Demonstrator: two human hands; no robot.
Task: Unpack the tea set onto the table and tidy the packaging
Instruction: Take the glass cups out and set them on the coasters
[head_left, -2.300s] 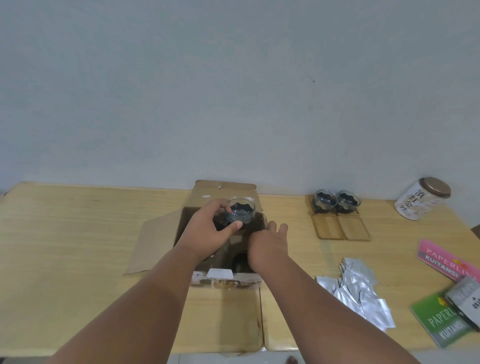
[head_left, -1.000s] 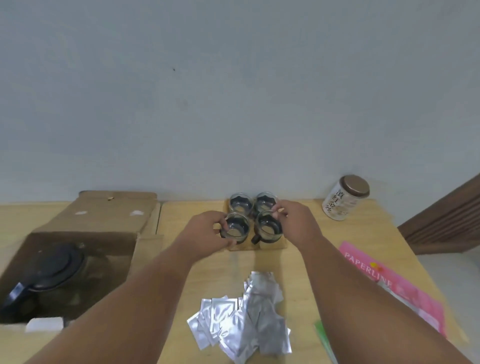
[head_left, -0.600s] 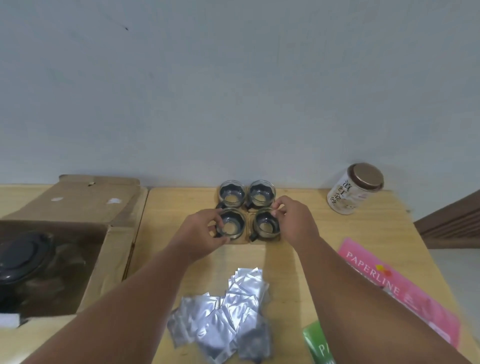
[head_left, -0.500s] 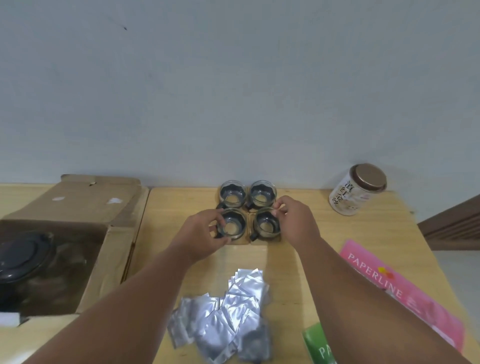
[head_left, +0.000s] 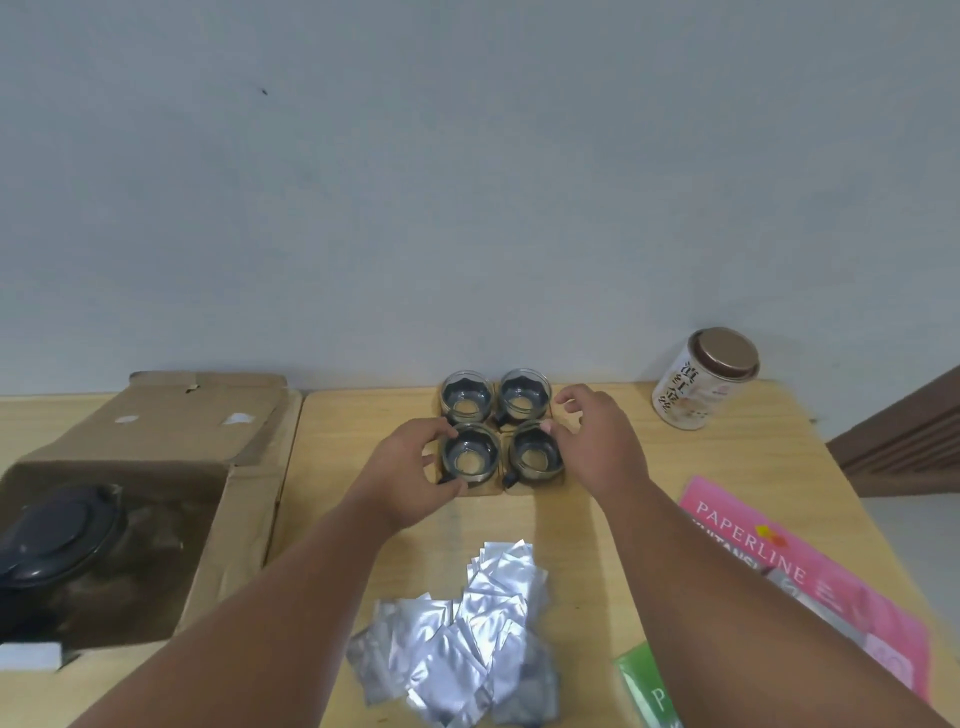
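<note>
The wooden table (head_left: 737, 457) runs the whole width of the scene. On its left end sits the open cardboard box (head_left: 156, 441), and deep inside it is the dark-lidded teapot (head_left: 57, 535), not yet unpacked. On the right, near side lie a pink booklet (head_left: 789, 566) and the corner of a green one (head_left: 644, 686). A loose heap of foil packets (head_left: 467, 629) lies in the near middle, between the two forearms. A white tin (head_left: 701, 382) with a brown lid stands at the far right.

The four glass cups stand in a tight square at the far middle, with hardly a gap between them. The left hand (head_left: 410, 473) has its fingers and thumb curled round the near-left cup (head_left: 470, 452), gripping it where it stands. The right hand (head_left: 597, 441) only touches the near-right cup (head_left: 535, 453) with its thumb tip. Its other fingers are loosely curled and off the glass, just beside the far-right cup (head_left: 523, 396). The far-left cup (head_left: 466, 397) stands untouched.

The cups look placed, so the likely risk lies in letting go. They are packed so close that a finger catching a rim or a dark handle on the way out could knock glass against glass, or tip one over. The forearms could also sweep the packets off the near edge. The teapot, probably heavy, will need a firm lift out of the deep box.
</note>
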